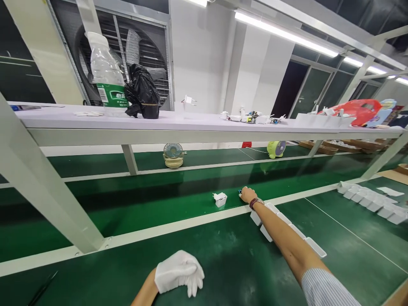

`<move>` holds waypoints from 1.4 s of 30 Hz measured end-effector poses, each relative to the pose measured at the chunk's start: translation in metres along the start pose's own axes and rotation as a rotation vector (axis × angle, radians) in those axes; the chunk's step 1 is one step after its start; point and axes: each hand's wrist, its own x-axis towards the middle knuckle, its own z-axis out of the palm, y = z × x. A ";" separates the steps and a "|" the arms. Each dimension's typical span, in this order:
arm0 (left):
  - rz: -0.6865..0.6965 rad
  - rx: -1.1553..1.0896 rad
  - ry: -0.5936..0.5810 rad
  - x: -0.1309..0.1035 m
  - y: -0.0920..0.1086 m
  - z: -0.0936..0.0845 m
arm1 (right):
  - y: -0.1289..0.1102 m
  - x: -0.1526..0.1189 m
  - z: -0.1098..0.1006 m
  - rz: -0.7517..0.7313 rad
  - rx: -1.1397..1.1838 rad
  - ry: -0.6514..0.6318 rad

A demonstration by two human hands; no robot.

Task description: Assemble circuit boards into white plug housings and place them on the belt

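Observation:
My left hand [179, 272], in a white glove, hovers or rests over the near green work surface [204, 250]. Its fingers hang loosely down and slightly apart, and I see nothing in them. My bare right hand [247, 194] reaches across the pale rail to the green conveyor belt [153, 206]. Its fingers are closed around a small item with a bit of blue showing, mostly hidden by the hand. To the left of it on the belt stands a small white box [221, 201] with white plug-like parts on top. Under my right forearm lies a row of white trays [298, 230].
A pale shelf [197, 123] spans above the belt, bearing a plastic bottle [106, 76], a black bag [142, 91] and circuit parts [253, 117]. Its slanted post [47, 178] stands at left. Small fans [174, 155] sit beyond the belt. More white trays [372, 199] lie right.

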 end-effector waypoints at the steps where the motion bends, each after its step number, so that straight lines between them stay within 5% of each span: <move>1: -0.003 -0.004 0.001 0.000 0.001 0.000 | -0.001 -0.001 -0.002 -0.011 -0.001 -0.007; 6: -0.028 0.000 -0.002 -0.001 0.004 0.000 | -0.009 -0.030 -0.011 -0.192 0.023 0.009; 13: -0.060 0.066 0.000 0.004 0.013 0.002 | -0.040 -0.167 0.023 -0.588 0.156 0.066; 17: -0.066 0.125 0.030 0.006 0.016 0.005 | -0.042 -0.215 0.040 -0.719 0.194 0.091; 21: -0.090 0.183 0.103 0.005 0.017 0.009 | -0.007 -0.228 0.031 -0.693 0.196 0.163; 27: -0.117 0.244 0.133 0.007 0.022 0.013 | 0.082 -0.231 0.004 -0.316 0.125 0.261; 32: -0.136 0.279 0.151 0.008 0.022 0.013 | 0.132 -0.230 0.012 -0.120 0.070 0.249; 37: -0.109 0.283 0.178 0.005 0.019 0.010 | 0.141 -0.242 0.020 -0.171 0.072 0.247; 42: 0.006 0.259 0.258 0.010 0.017 0.020 | 0.101 -0.259 0.016 -0.498 0.156 0.234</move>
